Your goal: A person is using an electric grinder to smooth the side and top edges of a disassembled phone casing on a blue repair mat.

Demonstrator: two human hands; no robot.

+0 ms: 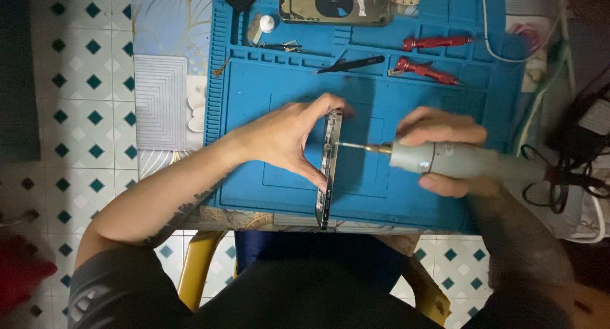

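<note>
The left hand (pixel 286 138) pinches a phone frame (pixel 329 170) that stands on its long edge, thumb at the near part and fingers curled over the far end. The frame sits upright near the middle of a blue work mat (pixel 267 195), its near end reaching the mat's near edge. The right hand (pixel 445 151) is wrapped around a grey rotary tool (pixel 457 160), fingers closed over its barrel. The tool lies level and points left, and its thin metal bit (pixel 356 146) meets the right face of the frame.

Along the far side of the mat lie two red-handled screwdrivers (pixel 427 68), black tweezers (pixel 351 64) and a few small metal parts. Beyond them, at the far edge, rests a phone back housing (pixel 335 3) with a round dark patch. A white cable (pixel 486 24) runs down the right side, with dark cords further right. The mat rests on a patterned tabletop above a white tiled floor with teal diamonds.
</note>
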